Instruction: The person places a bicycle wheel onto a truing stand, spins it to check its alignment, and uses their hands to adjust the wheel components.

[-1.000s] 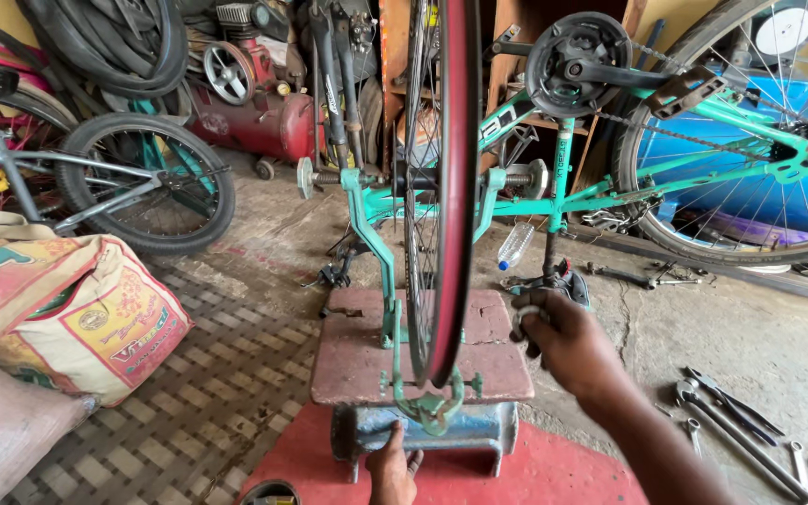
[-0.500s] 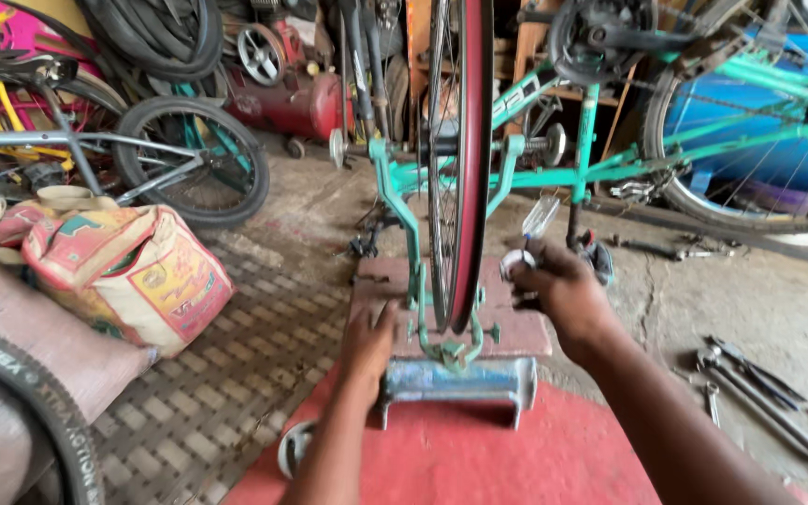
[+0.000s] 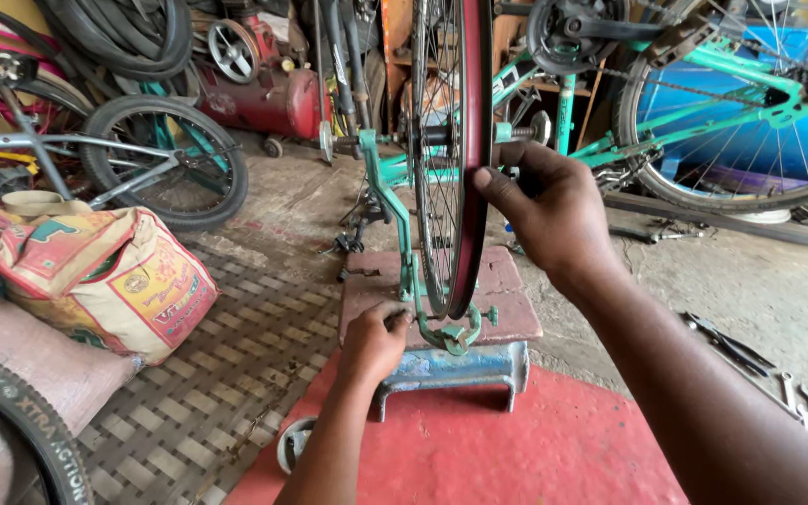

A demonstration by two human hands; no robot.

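Note:
A bare bicycle wheel with a dark red rim [image 3: 468, 159] and thin spokes stands upright in a green truing stand [image 3: 393, 201], whose blue-grey base [image 3: 446, 369] rests on a red mat [image 3: 479, 449]. My right hand [image 3: 554, 210] is raised beside the wheel, fingertips touching the rim's right side at mid height. My left hand [image 3: 371, 341] is low at the stand's foot, fingers closed around a small part of the lower arm next to the caliper under the rim.
A printed sack [image 3: 109, 276] lies at left beside a small bicycle [image 3: 142, 168]. A green bicycle [image 3: 703, 112] stands upside down behind the stand, and a red compressor tank [image 3: 264, 98] is further back. Wrenches [image 3: 759, 360] lie on the concrete at right. A tyre [image 3: 21, 421] fills the lower left corner.
My right hand has risen from low beside the stand up to the rim's right side. My left hand reached forward to the stand's lower arm. The view moved closer.

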